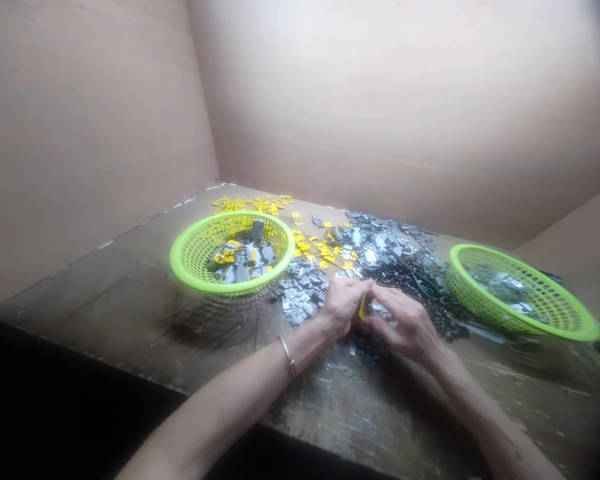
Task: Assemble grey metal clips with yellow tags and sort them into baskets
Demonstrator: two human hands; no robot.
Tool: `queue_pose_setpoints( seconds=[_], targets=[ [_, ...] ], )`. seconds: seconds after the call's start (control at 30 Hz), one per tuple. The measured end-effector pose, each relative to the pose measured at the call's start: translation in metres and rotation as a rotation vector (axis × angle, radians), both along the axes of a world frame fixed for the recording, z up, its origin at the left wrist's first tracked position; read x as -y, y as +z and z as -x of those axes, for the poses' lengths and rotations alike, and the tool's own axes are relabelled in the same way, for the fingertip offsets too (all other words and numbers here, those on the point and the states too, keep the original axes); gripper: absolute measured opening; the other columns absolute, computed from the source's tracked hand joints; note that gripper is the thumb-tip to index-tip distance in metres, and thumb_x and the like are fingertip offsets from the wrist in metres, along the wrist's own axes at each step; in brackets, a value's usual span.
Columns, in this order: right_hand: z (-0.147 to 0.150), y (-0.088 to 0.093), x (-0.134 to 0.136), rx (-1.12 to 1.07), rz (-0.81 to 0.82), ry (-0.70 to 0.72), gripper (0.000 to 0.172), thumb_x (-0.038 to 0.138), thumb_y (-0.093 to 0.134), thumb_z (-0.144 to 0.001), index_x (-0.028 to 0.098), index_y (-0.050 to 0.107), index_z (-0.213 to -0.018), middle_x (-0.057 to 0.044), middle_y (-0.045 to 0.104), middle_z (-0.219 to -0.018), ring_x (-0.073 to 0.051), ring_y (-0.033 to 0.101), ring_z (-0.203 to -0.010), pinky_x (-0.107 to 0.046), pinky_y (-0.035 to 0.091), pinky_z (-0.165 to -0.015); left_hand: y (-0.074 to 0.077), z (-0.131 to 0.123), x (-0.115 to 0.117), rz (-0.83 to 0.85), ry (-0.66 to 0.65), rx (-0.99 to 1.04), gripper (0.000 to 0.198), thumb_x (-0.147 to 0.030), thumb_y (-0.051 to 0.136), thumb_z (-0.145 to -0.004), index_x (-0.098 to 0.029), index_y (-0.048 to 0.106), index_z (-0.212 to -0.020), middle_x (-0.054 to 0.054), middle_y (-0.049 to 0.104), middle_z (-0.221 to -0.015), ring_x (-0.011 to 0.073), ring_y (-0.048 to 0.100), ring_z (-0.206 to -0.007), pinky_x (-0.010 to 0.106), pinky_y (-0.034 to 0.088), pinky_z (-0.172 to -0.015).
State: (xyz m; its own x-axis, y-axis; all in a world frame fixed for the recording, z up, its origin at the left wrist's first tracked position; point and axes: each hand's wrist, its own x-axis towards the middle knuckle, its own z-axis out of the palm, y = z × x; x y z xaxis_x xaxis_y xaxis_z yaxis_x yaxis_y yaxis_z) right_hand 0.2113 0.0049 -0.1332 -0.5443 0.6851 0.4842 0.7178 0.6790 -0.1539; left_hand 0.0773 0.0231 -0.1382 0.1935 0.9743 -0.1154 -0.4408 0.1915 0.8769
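My left hand [344,303] and my right hand [404,321] meet over the middle of the table, fingers bent inward and closed. Between them they grip a small yellow part [364,307], mostly covered by the fingers. Just left of my left hand lies a heap of small grey metal parts [300,293]. Beyond both hands spreads a pile of small black pieces [405,277], with a thin dark green tool-like item [425,283] lying on it. Dark bits also lie on the table under the hands.
A lime-green basket [180,267] on the left holds yellow and grey parts. Another green basket [587,330], tilted, holds grey parts on the right. Loose yellow pieces [240,204] and silver-grey plates [380,237] lie toward the back. Board walls [360,100] enclose the wooden table [95,280].
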Motion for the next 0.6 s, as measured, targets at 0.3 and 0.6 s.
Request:
queue_pose_setpoints(
  seconds=[0.3, 0.6],
  targets=[
    [0.011, 0.003, 0.005, 0.006, -0.037, -0.114, 0.058, 0.033, 0.048, -0.07, 0.009, 0.031, -0.12, -0.014, 0.054, -0.104, -0.022, 0.051, -0.092, -0.034, 0.044, -0.074, -0.001, 0.002, -0.001, 0.114, 0.044, 0.04, 0.011, -0.012, 0.059, -0.048, -0.011, 0.049, -0.054, -0.002, 0.048, -0.042, 0.0064, 0.042, -0.035, 0.019, 0.031, -0.037],
    [-0.082, 0.008, -0.055, 0.396, 0.252, -0.76, 0.029, 0.035, 0.039, -0.073, 0.015, 0.057, -0.083, -0.012, 0.059, -0.078, -0.025, 0.055, -0.073, -0.033, 0.04, -0.054, 0.015, 0.013, -0.005, 0.068, -0.022, -0.1, 0.009, -0.016, 0.052, -0.052, -0.013, 0.047, -0.059, -0.001, 0.05, -0.039, 0.0094, 0.042, -0.029, 0.017, 0.022, -0.027]
  ],
)
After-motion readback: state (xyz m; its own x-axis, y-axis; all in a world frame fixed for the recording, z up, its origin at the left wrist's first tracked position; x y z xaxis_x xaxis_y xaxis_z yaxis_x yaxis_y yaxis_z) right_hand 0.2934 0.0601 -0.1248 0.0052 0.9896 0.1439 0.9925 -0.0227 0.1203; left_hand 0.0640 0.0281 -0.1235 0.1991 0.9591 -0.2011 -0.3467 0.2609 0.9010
